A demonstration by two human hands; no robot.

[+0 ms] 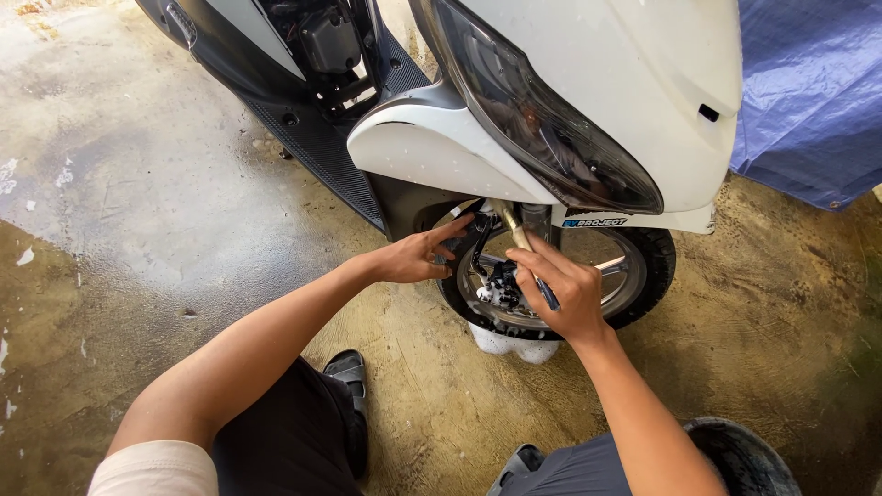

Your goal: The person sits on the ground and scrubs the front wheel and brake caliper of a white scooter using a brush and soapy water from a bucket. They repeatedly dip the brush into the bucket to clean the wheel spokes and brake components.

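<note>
While the white scooter (pixel 588 83) stands on wet concrete floor (pixel 138 202), the entry reads as follows.

Item: front wheel (pixel 648 266), centre of the scene, under the headlight (pixel 542 129), soap foam (pixel 513 343) gathered beneath it.

Left hand (pixel 413 259): fingers spread, fingertips resting on the tyre and dark bracket at the wheel's left side; holding nothing.

Right hand (pixel 565 294): grip closed around a slim brush (pixel 519 237), pale handle pointing up toward the fork, working end hidden near the brake caliper (pixel 501 289).

Hazards, as judged: soapy handle likely to slip from the closed grip; wheel may turn and pinch the left fingertips against the bracket; wet floor offers poor footing for the sandals (pixel 349 372), so the crouch could slide.
</note>
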